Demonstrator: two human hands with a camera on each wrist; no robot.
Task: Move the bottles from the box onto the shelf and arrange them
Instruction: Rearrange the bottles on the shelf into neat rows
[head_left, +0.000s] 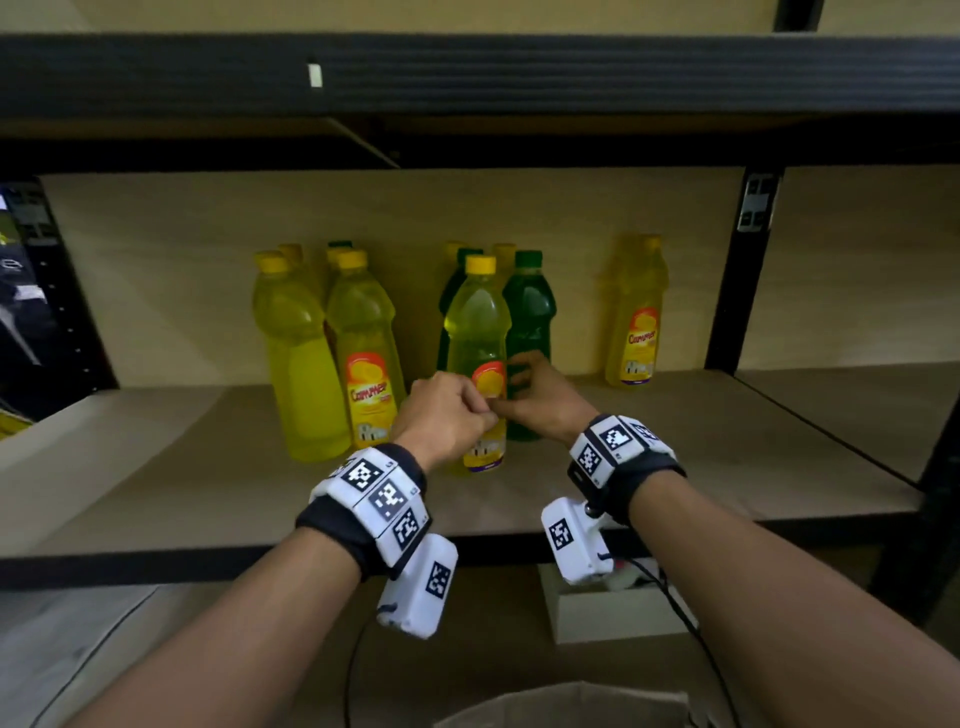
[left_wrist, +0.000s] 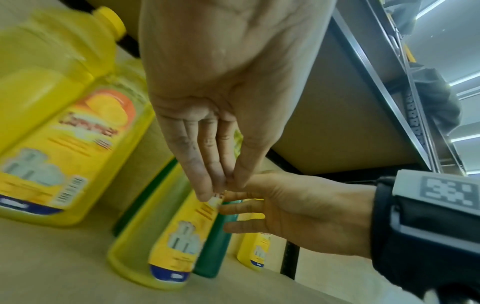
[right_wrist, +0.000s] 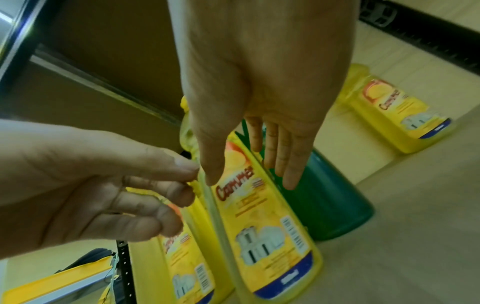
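A yellow bottle (head_left: 478, 322) with a yellow cap stands upright at the front of the wooden shelf (head_left: 727, 467). My left hand (head_left: 485, 413) pinches the edge of its label between thumb and fingertips, shown close in the left wrist view (left_wrist: 221, 191). My right hand (head_left: 511, 384) holds the same bottle (right_wrist: 259, 226), thumb on the label front and fingers down its right side, against a green bottle (right_wrist: 324, 205). Several more yellow and green bottles stand behind. The cardboard box (head_left: 561, 706) shows only its rim at the bottom edge.
Two yellow bottles (head_left: 298, 364) stand close on the left and one yellow bottle (head_left: 636, 322) stands alone on the right. The upper shelf beam (head_left: 467, 73) hangs low overhead. A black upright post (head_left: 737, 270) bounds the bay at right. A small white box (head_left: 613, 613) sits below.
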